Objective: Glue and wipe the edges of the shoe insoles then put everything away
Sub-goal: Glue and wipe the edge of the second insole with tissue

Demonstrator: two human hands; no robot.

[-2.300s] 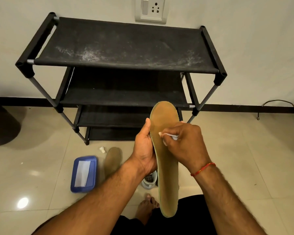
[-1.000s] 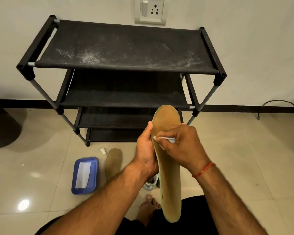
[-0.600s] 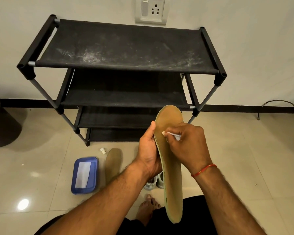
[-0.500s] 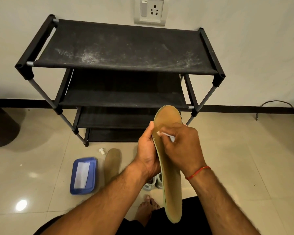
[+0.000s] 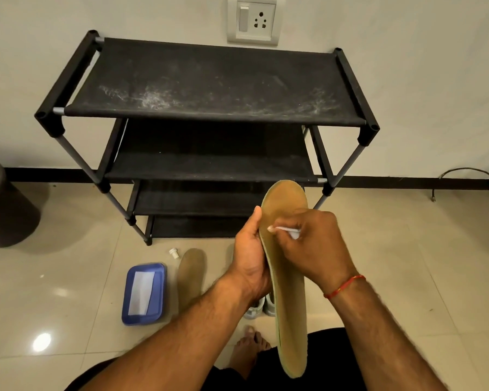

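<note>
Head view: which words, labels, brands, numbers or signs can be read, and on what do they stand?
No text can be read.
White patch on the blue box: shows no writing.
Wall socket: no markings legible.
Held insole, white applicator: no print visible.

A black four-tier shoe rack [image 5: 209, 83] stands against a plain pale wall [image 5: 68, 12], its fabric top shelf streaked with whitish dust. A white switch-and-socket plate [image 5: 254, 21] sits on the wall just above it. A dark skirting strip [image 5: 407, 182] runs along the wall's foot. The floor [image 5: 407, 263] is glossy beige tile, with a bright light reflection [image 5: 41, 342] near left. A dark bin [image 5: 3, 207] stands far left; a black cable [image 5: 469, 176] lies far right.
</note>
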